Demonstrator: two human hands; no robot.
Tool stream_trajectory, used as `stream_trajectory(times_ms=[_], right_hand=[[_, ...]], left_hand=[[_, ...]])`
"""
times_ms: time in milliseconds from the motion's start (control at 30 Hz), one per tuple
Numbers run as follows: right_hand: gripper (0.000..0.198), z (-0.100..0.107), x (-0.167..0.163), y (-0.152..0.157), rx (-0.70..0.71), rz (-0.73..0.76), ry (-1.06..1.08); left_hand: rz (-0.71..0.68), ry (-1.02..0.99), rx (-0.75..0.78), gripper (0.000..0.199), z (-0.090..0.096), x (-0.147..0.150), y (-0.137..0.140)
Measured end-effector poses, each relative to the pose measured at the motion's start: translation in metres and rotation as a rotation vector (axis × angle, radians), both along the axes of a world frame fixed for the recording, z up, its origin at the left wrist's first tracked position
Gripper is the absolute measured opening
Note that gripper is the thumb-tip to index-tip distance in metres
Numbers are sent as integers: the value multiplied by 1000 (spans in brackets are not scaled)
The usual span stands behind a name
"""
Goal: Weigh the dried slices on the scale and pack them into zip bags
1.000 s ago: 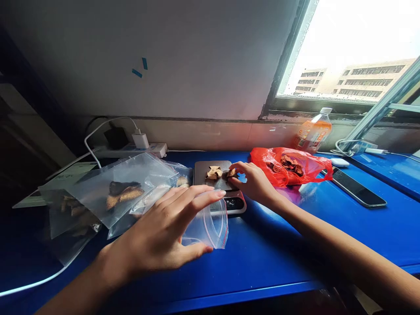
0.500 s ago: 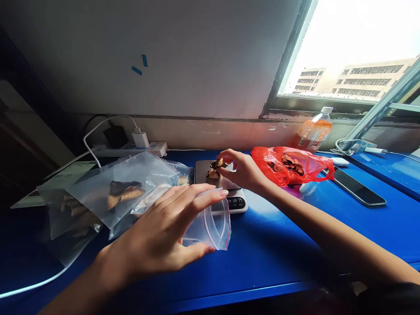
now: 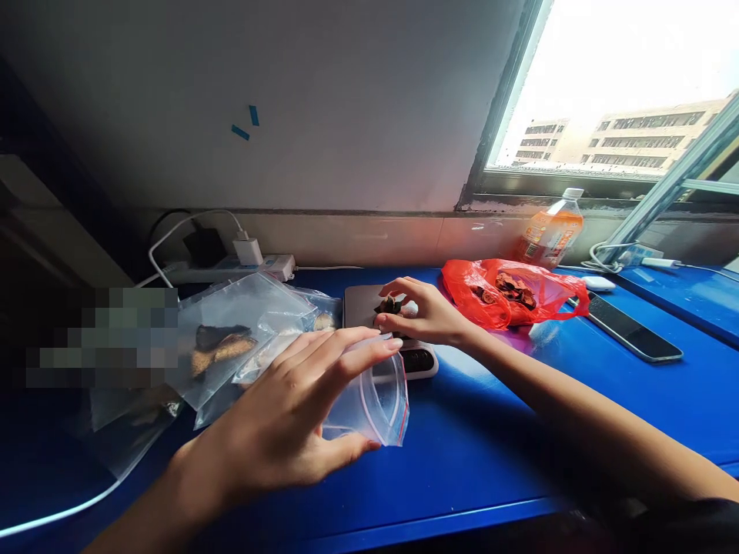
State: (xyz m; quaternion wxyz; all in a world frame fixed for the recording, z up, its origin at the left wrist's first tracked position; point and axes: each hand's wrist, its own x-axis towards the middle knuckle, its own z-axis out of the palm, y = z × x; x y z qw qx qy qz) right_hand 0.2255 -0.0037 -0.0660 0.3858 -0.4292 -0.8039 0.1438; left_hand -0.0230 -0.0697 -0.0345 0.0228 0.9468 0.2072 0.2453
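Note:
My left hand (image 3: 282,408) holds a clear zip bag (image 3: 384,408), thumb and fingers spreading its mouth toward the right. Past the bag, my right hand (image 3: 430,309) pinches a dark, curled dried piece (image 3: 389,305) with pale patches, low over a kitchen scale (image 3: 359,302). The scale has a metal plate and a white front edge, partly covered by my hands and the bag. Whether the dried piece still touches the plate I cannot tell.
Filled clear bags (image 3: 225,346) of brown dried pieces lie at left. A red plastic bag (image 3: 479,281) with dried pieces sits right of the scale, near a phone (image 3: 632,331) and an orange drink bottle (image 3: 551,231). Behind stands a power strip (image 3: 280,267) with cables.
My right hand has shifted slightly down, its fingers gathered around the dried piece; the lighter bits seen below it on the plate no longer show. My left hand stays nearly still with the zip bag.

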Motion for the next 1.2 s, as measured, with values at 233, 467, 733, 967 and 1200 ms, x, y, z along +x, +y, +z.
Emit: stream_trajectory(times_ms=[233, 467, 733, 967, 1200], right_hand=[[46, -6, 6, -8, -29, 104, 7], [33, -6, -4, -10, -52, -4, -3], [35, 9, -1, -20, 95, -65, 179], [35, 67, -13, -76, 182, 204, -79], [29, 73, -24, -88, 167, 292, -180]], left_hand=[[7, 0, 14, 85, -2, 1, 2], [30, 13, -2, 84, -5, 1, 5], [178, -148, -147, 88, -7, 0, 10], [124, -301, -318, 96, -15, -7, 19], [-88, -435, -396, 91, -14, -6, 15]])
